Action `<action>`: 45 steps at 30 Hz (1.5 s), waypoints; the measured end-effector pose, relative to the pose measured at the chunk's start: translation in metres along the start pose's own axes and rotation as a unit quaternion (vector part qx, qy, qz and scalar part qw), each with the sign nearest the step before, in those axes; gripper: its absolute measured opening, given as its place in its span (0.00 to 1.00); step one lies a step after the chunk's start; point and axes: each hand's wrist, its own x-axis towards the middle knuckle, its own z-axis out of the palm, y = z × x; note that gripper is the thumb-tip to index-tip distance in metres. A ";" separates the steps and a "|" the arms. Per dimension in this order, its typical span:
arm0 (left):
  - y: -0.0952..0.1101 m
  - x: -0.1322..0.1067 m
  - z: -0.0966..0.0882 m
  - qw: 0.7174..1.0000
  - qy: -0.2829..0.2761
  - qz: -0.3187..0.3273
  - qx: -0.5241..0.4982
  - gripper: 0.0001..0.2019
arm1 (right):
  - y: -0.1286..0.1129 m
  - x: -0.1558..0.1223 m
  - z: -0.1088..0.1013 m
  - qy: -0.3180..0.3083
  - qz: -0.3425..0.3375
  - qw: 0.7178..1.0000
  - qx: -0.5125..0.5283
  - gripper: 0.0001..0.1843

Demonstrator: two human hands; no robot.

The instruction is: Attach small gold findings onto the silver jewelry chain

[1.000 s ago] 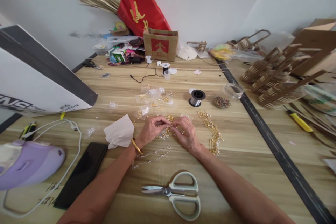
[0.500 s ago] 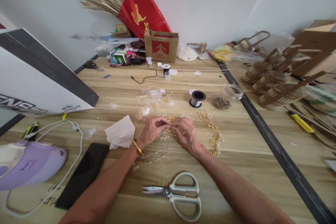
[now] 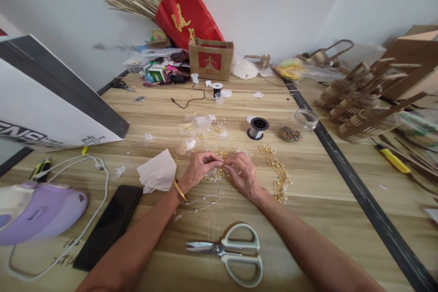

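Note:
My left hand [image 3: 201, 169] and my right hand [image 3: 243, 174] meet fingertip to fingertip over a pile of gold and clear beads [image 3: 215, 174]. Both are closed in a pinch; whatever lies between the fingertips is too small to make out. A silvery beaded chain [image 3: 198, 210] with a small ring rests just below my left wrist. To the right of my right hand lies a bundle of gold chains [image 3: 278, 171]. White-handled scissors [image 3: 236, 252] lie nearer to me, blades pointing left. A crumpled white tissue [image 3: 157, 171] sits left of my left hand.
Beyond the hands are small bags of findings [image 3: 201, 130], a wire spool [image 3: 257, 128] and a round container of mixed beads [image 3: 290, 133]. A black phone [image 3: 107, 228] and a purple device [image 3: 44, 214] with a white cable lie left. Small woven baskets [image 3: 362, 116] stand right.
The hands hold nearly the same pinched pose over the beads. The whole view has shifted very slightly; nothing else visibly moved.

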 end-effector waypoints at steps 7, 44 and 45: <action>0.003 -0.001 0.001 0.999 -0.018 0.015 0.026 0.07 | 0.002 -0.002 0.002 0.005 0.015 1.000 -0.002 0.04; 0.003 -0.002 0.003 1.000 -0.014 0.011 0.017 0.07 | -0.003 0.001 0.000 -0.015 -0.016 1.000 0.022 0.08; 0.002 -0.001 0.002 1.000 -0.012 0.010 0.017 0.07 | -0.002 0.001 0.000 -0.015 -0.013 1.000 0.025 0.08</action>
